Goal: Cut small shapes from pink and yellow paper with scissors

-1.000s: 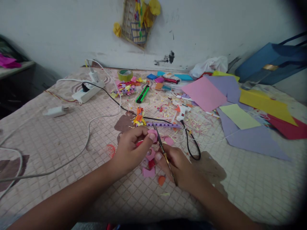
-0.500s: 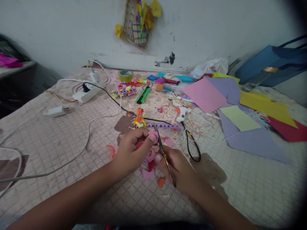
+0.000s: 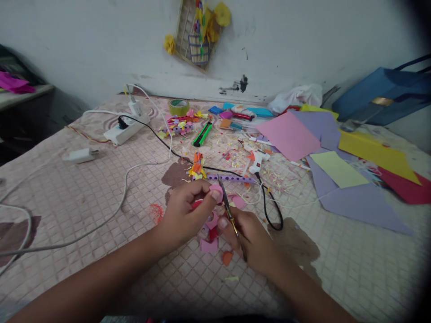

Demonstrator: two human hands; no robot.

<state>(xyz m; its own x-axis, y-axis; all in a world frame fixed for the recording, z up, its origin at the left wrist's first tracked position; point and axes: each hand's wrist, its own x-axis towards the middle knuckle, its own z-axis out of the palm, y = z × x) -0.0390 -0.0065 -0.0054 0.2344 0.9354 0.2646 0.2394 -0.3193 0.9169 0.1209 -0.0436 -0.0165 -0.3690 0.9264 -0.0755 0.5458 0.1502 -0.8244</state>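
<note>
Between thumb and fingers, my left hand pinches a small pink paper piece. My right hand is closed round a pair of scissors, whose blades point up and away beside the pink piece's right edge. Below the hands lie cut scraps, among them a pink paper scrap and an orange paper disc. Just beyond the fingertips a purple dotted strip lies on the cloth, with an orange and yellow paper flower at its left end.
A white glue gun with a black cord lies right of centre. A green cutter knife, a tape roll and a power strip sit farther back. Coloured sheets spread over the right side; a white cable crosses the left.
Both hands keep nearly the same pose, with the scissors still beside the pink piece. The whole view has shifted slightly.
</note>
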